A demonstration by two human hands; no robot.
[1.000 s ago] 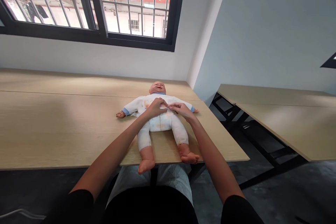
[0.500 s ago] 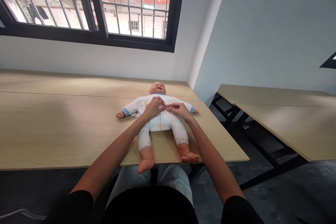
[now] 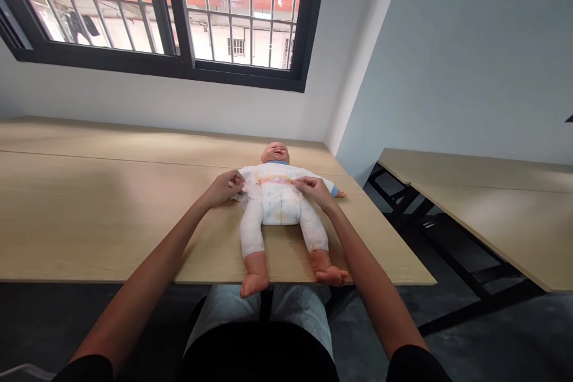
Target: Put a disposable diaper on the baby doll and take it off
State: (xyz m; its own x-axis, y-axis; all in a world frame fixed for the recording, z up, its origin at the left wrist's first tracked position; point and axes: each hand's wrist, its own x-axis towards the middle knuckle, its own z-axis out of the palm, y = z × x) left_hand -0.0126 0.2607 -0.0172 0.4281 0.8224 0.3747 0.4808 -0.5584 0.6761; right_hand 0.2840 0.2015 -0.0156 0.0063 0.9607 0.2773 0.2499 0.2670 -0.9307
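A baby doll [image 3: 276, 153] lies on its back on the wooden table, feet toward me and hanging at the front edge. It wears a white top with blue trim and white leggings, with a white diaper [image 3: 280, 206] around its hips. At the diaper's left side, my left hand [image 3: 226, 187] is closed in a pinch on a thin white side flap, covering the doll's arm there. My right hand [image 3: 312, 188] pinches the upper right edge of the diaper near the waistband. An orange-and-pink patterned band runs across the waist between both hands.
The light wooden table [image 3: 111, 221] ends just right of the doll. Beyond a gap stands a second table [image 3: 483, 215] on black legs. A barred window [image 3: 242, 12] with a dark frame sits in the wall behind.
My left hand has moved left from the middle of the waist to the diaper's side, uncovering the patterned band. My right hand stays near the waistband. The view has shifted slightly.
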